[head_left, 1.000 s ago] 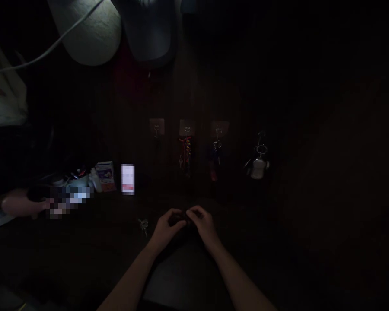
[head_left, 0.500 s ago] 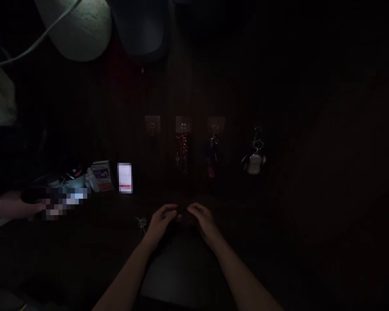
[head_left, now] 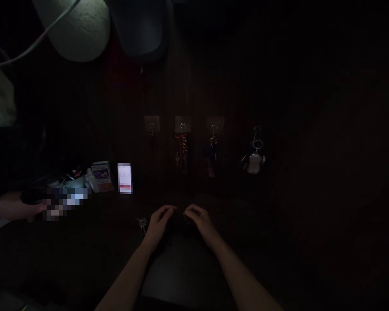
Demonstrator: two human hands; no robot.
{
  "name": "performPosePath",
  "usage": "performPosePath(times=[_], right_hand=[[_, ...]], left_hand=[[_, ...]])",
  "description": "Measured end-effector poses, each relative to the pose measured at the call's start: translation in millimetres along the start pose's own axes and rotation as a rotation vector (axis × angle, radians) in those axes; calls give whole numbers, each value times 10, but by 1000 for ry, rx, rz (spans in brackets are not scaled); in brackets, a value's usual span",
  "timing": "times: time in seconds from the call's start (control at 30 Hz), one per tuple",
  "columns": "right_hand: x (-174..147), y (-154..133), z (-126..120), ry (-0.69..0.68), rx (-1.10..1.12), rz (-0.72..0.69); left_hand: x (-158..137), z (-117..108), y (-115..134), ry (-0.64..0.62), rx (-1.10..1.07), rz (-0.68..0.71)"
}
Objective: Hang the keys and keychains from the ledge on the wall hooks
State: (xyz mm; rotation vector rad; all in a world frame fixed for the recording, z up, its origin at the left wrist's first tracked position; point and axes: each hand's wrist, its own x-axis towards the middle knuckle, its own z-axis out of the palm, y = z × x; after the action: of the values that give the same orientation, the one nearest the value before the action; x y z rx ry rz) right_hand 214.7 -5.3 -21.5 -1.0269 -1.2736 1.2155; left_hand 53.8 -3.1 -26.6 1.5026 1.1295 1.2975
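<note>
Two bare hands are observed over a dark table [head_left: 84, 250], lighting poor. The left hand [head_left: 157, 224] has its thumb and forefinger drawn together at the tips; whether anything sits between them cannot be told. The right hand [head_left: 201, 220] faces it across a narrow gap, fingers curled inward toward the thumb; too dark to tell whether they grip an object. The two hands are apart.

A bunch of keys [head_left: 143, 223] lies on the table just beside the left hand, on its outer side; contact with the wrist cannot be determined.

Beyond the hands, four hooks are fixed in a row. The leftmost hook [head_left: 152, 126] bears something dark, not identifiable. The second carries a key with a colourful cord [head_left: 184, 149]; the third, a key set [head_left: 212, 149] with a reddish piece below; the rightmost, a ring with a silver fob [head_left: 254, 163].

To the left, a lit screen [head_left: 125, 178] stands near a small box [head_left: 102, 176], with a pink item [head_left: 17, 205] farther out
</note>
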Motion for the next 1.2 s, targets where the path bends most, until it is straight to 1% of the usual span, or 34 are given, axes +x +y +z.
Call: performPosePath(times=[0.1,0.17,0.23,0.33,0.4,0.47,0.6,0.7,0.87,1.07,1.13,1.2], right_hand=[[6,1,4,-4,-33,-1],[8,10,7,-14,-54,-21],[7,23,13,-34,-65,-50],[0,41,29,-67,-97,-81],[-4,42,37,-65,-126,-93],[-3,32,39,-38,-131,-94],[6,0,30,41,-55,-70],[5,-15,30,74,-60,-96],[-28,3,76,73,-217,-172],[-33,41,150,107,-403,-422],[-12,15,169,108,-439,-474],[22,-41,188,104,-472,-502]], left_hand=[[4,-10,-1,24,76,100],[1,-3,-4,10,109,124],[-4,14,-13,-32,135,129],[-11,45,-33,-71,158,117],[-12,59,-40,-65,155,96],[-12,64,-34,-49,146,79],[-7,46,8,-6,113,46],[-6,25,45,39,79,10],[1,12,58,79,71,0],[31,5,23,92,48,33],[49,-14,37,94,66,49],[77,-53,73,69,102,65]])
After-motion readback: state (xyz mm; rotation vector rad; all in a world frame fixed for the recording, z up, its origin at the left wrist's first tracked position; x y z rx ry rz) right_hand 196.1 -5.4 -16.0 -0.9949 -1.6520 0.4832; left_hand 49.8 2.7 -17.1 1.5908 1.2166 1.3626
